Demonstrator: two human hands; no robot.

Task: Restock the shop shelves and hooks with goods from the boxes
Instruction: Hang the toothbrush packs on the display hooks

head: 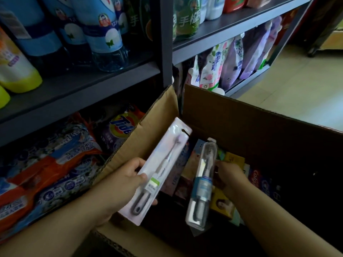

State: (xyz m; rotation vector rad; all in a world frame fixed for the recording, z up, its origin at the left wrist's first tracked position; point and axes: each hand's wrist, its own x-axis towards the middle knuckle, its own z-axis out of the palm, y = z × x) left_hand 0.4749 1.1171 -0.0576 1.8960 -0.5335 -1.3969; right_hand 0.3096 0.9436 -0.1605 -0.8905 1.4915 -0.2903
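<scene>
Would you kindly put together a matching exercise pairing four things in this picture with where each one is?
Things:
1. pink toothbrush pack
2. clear toothbrush pack
3. Tide bag
4. yellow box

Places:
A. on the bottom shelf, left of the cardboard box
B. lying inside the cardboard box
C. held in the left hand
D. held in the right hand

Pairs: 1-C, 2-D, 3-A, 4-B
</scene>
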